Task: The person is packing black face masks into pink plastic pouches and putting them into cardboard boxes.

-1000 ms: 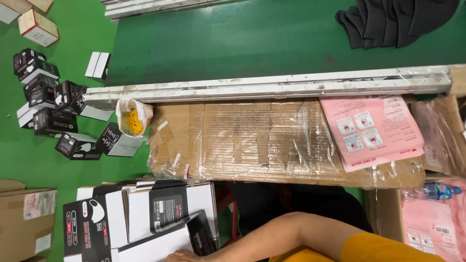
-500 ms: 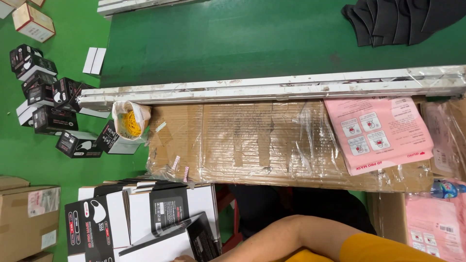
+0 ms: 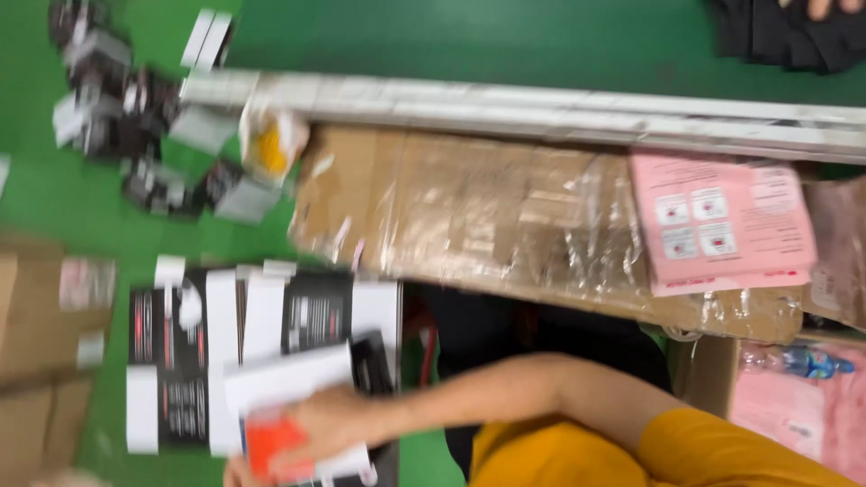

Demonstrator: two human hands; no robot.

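The wrapped cardboard surface (image 3: 487,212) spreads ahead of me, with flat black-and-white boxes (image 3: 262,352) stacked low left. My one visible hand (image 3: 329,424), which one I can't tell, closes on a white sheet (image 3: 289,379) and something red (image 3: 271,442); I'd lift slowly, squarely.

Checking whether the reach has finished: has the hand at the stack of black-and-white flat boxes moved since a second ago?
Yes. The hand has come up from the frame's bottom edge onto the flat boxes, and now shows something red by it.
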